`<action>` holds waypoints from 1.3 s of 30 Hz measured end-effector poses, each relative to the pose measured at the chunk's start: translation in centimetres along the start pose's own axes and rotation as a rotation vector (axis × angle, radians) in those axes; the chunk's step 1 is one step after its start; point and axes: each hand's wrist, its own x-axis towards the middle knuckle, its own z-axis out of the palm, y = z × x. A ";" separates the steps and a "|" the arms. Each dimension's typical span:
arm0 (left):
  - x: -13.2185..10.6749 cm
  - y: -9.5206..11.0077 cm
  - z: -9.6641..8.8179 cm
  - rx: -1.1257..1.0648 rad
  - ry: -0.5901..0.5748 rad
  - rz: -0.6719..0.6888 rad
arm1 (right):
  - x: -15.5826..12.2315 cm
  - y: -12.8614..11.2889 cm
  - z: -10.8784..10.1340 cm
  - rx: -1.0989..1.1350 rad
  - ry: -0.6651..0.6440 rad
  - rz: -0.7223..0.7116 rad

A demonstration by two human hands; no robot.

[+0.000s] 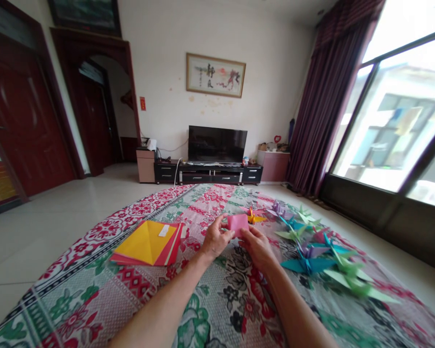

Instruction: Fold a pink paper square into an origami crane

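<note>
A: Ground cover?
B: Floral patchwork cloth (217, 309) on pale tile floor.
A: Left side?
B: Stack of paper sheets (147, 243), yellow on top.
A: Right?
B: Paper cranes (306, 265) in a loose row: green, teal, purple.
A: Far wall?
B: Television (217, 144) on low black cabinet (217, 175), framed calligraphy (216, 75) above. Purple curtain (329, 96) beside window (402, 121).

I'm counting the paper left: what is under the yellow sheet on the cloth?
Under the yellow sheet, red and orange sheet edges stick out along its right and near sides, on the patterned cloth. How many lie beneath is covered.
</note>
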 end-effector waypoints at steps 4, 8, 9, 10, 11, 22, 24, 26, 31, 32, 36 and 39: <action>0.1 0.0 -0.1 0.002 0.082 0.050 | 0.1 0.1 -0.1 0.004 0.036 -0.018; 0.3 -0.3 -0.1 0.045 0.065 0.048 | 0.1 0.2 -0.1 -0.004 -0.002 -0.013; 0.4 -0.4 -0.1 0.038 0.070 0.041 | 0.1 0.2 -0.1 -0.008 -0.017 -0.010; 0.4 -0.4 -0.1 0.022 0.076 0.030 | 0.1 0.3 -0.1 -0.012 -0.028 -0.008; 0.5 -0.4 -0.1 0.001 0.084 0.018 | 0.1 0.4 -0.1 -0.016 -0.034 -0.006; 0.6 -0.7 0.0 -0.106 0.048 0.052 | -0.4 -0.4 0.4 -0.027 -0.085 -0.042; 0.6 -0.7 0.1 -0.125 0.043 0.062 | -0.5 -0.6 0.5 -0.034 -0.083 -0.048; 0.6 -0.7 0.1 -0.139 0.043 0.067 | -0.4 -0.6 0.5 -0.038 -0.080 -0.061; 0.6 -0.8 0.1 -0.155 0.025 0.081 | -0.2 -0.2 0.2 -0.033 -0.082 -0.080; 0.6 -0.9 0.1 -0.152 0.024 0.084 | -0.2 -0.1 0.2 -0.026 -0.081 -0.080; 0.7 -1.1 0.2 -0.128 0.021 0.099 | -0.2 -0.1 0.3 -0.004 -0.060 -0.069; 0.7 -1.1 0.2 -0.114 0.005 0.109 | -0.3 -0.4 0.3 -0.011 -0.045 -0.073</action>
